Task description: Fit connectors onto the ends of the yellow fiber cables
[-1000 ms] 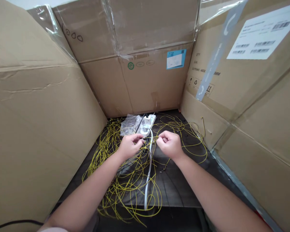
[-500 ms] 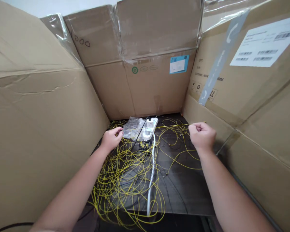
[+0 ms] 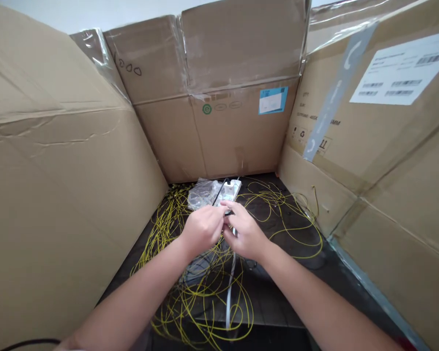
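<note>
My left hand (image 3: 204,230) and my right hand (image 3: 248,233) meet over the middle of the dark tabletop (image 3: 278,302), fingertips together. Both are closed in a pinch, and whatever sits between the fingers is too small and covered to make out. A large tangle of thin yellow wires (image 3: 160,233) lies to the left of and beneath my hands. Just beyond my fingers is a white power strip (image 3: 236,185) with a black plug in it, partly hidden by my hands. Its white cord (image 3: 229,304) runs toward me under my right hand.
A crumpled clear plastic bag (image 3: 198,196) lies beside the power strip. More yellow wire loops (image 3: 320,239) spread on the right, one end leaning up against the carton. Tall cardboard boxes wall in the left (image 3: 58,195), the back (image 3: 234,141) and the right (image 3: 388,156).
My hands, earlier wide apart with a yellow wire stretched between them, have come together at the middle. On the right, my hand has left a yellow wire's end standing by the box.
</note>
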### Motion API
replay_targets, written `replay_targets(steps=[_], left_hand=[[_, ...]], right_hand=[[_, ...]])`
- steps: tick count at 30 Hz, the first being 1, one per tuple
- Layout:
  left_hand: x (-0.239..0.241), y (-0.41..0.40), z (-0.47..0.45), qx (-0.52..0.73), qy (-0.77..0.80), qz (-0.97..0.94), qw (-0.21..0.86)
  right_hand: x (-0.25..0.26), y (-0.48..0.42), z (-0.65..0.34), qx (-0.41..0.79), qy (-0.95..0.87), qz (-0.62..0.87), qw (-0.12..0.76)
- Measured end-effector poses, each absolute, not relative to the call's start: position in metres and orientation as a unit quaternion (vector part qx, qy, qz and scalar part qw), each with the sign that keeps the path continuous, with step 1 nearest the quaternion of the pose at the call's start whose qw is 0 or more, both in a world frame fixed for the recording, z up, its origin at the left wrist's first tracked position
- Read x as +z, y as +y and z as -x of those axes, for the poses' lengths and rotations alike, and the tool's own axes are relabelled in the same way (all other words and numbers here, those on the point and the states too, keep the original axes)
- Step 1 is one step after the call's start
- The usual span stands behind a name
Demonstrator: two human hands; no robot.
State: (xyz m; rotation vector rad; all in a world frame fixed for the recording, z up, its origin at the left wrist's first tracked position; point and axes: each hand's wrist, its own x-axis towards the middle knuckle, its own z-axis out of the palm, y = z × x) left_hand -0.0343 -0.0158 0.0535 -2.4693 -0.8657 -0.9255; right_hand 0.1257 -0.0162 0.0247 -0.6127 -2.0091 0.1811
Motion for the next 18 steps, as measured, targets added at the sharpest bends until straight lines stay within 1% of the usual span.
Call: replay_targets(steps=[3, 9, 13, 18], left_hand=[[0.051, -0.021, 0.027, -0.316, -0.289, 0.89, 0.157], [0.041, -0.006, 0.044, -0.326, -0.37, 0.863, 0.111], [0.036, 0.009, 0.066, -0.342, -0.436, 0.828, 0.087], [0.028, 0.026, 0.097, -0.363, -0.502, 0.78, 0.089]], right_hand=[[0.02, -0.015, -0.13, 0.114, -0.825, 0.263, 0.487], [0.03, -0.018, -0.157, 0.076, -0.798, 0.329, 0.499], [0.037, -0.013, -0.185, 0.064, -0.725, 0.386, 0.566], [0.033, 0.001, -0.218, 0.054, -0.574, 0.48, 0.661]])
